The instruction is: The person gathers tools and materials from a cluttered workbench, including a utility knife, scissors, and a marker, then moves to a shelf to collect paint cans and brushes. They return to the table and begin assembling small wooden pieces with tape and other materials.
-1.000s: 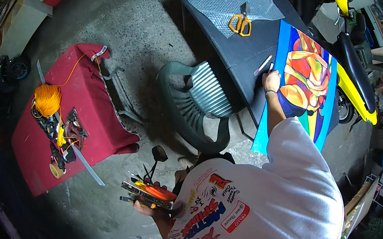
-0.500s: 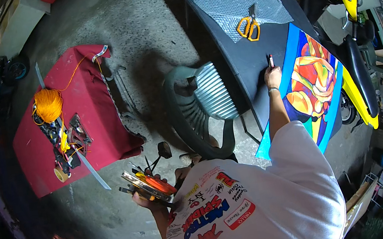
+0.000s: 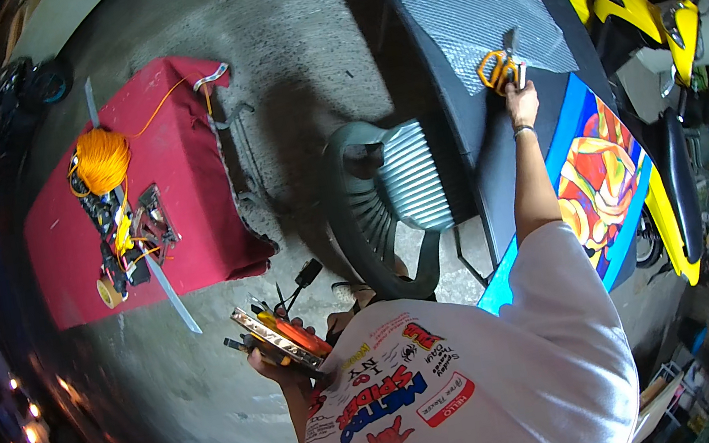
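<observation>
My left hand (image 3: 268, 365), low and left of my shirt, is wrapped round a bundle of hand tools (image 3: 284, 335). A long silvery bar, an orange-red piece and several dark and yellow handles show in it; the exact kinds are hard to make out. My right hand (image 3: 522, 105) reaches over the dark table (image 3: 491, 149), fingers closed round a small, short stick-like thing with a pale end (image 3: 521, 74). Right at its tip lie orange-handled scissors (image 3: 497, 69), on a sheet of bubble wrap (image 3: 480, 21). Whether my fingers touch the scissors is unclear. A colourful painting with blue edges (image 3: 602, 173) lies beside my right forearm.
A green plastic chair (image 3: 364, 220) with a ribbed, pale seat stands between the tables. On the red-covered table (image 3: 201, 190) at left are a coil of orange cord (image 3: 103, 159), a tape roll (image 3: 109, 293) and assorted tools. A yellow motorbike (image 3: 627, 11) stands beyond the dark table.
My right hand has moved farther along the dark table, from beside the painting up to the scissors. The left hand still holds the tool bundle. The whole view has shifted slightly.
</observation>
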Available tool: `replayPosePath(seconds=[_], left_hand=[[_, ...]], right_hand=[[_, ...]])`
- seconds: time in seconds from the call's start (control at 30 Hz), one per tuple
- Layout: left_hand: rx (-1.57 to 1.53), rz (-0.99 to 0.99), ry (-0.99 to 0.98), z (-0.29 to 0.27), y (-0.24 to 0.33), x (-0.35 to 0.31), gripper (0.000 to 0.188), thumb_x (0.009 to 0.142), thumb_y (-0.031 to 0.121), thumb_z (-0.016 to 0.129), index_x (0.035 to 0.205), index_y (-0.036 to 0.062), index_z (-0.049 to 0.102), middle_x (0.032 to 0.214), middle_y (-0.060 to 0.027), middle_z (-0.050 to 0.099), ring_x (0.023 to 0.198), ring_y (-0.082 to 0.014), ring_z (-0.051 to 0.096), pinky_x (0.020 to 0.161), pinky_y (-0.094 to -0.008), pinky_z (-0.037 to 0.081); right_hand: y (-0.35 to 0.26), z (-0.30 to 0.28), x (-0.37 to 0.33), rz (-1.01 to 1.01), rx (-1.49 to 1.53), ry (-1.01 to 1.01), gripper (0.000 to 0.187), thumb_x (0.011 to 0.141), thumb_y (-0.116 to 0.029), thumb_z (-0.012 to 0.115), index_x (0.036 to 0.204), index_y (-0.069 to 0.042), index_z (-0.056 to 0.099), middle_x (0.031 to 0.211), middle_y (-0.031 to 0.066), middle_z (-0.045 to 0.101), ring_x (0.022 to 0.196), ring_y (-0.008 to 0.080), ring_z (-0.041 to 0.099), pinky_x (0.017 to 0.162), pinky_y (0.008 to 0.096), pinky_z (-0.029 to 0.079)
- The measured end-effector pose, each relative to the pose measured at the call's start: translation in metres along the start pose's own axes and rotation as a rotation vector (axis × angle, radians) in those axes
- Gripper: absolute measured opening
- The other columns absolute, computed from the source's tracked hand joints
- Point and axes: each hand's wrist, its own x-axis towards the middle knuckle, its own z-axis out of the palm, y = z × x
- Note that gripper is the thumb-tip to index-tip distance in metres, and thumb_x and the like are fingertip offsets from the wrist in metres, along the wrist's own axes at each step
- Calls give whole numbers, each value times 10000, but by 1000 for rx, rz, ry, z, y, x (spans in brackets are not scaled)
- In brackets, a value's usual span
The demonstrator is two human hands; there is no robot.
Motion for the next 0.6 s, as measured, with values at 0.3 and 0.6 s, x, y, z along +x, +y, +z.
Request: replayPosePath(seconds=[0.3,0.6], left_hand=[[-199,65,57,-60,-2,-21,846,736,585,602,1342,5,485,1209,-165,601,1036,-357,640,815,-552,572],[-467,267,72,-107,-9,-75,812,737,454,582,1382,-26,471,1188,-261,627,1027,-384,664,892,-509,558]], right_hand=[[-26,72,-15,114,748,-608,311,995,-123,543,1295,-42,538,744,21,564,586,141,537,518,301,453],[-240,68,-287,-227,981,-1132,266,1054,-202,488,1317,-170,455,868,27,567,500,66,434,394,211,348]])
